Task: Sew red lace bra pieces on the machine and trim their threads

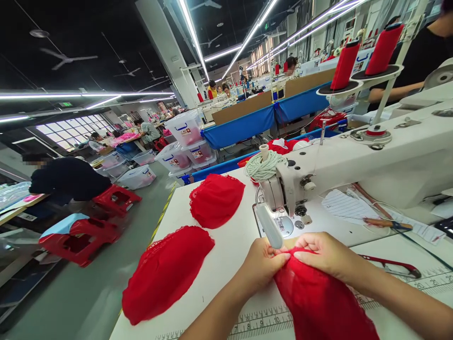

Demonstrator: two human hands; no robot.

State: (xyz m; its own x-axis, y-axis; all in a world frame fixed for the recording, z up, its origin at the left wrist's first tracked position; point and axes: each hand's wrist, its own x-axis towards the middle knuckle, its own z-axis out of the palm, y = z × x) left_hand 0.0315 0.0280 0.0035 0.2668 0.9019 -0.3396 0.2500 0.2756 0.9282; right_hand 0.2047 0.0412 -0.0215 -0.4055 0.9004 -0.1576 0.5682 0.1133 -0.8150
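Note:
Both hands pinch the top edge of a piece of red fabric point(318, 297), close in front of the needle area of a white sewing machine point(339, 156). My left hand point(262, 259) has its thumb and fingers closed on the fabric's left side. On the right side, my right hand point(322, 257) grips the same edge, thumb tip near the other thumb. The cloth hangs down toward me over the table's printed ruler point(262, 323). Two more red lace-edged pieces lie flat to the left: a larger one point(168, 274) and a smaller one point(216, 199).
Red thread cones point(345, 66) stand on a holder behind the machine. Under its arm lie papers point(348, 205) and a wooden-handled tool point(387, 223). Red-framed glasses point(392, 267) rest at right. Clear bins point(186, 127), red stools point(79, 241) and co-workers are beyond the table.

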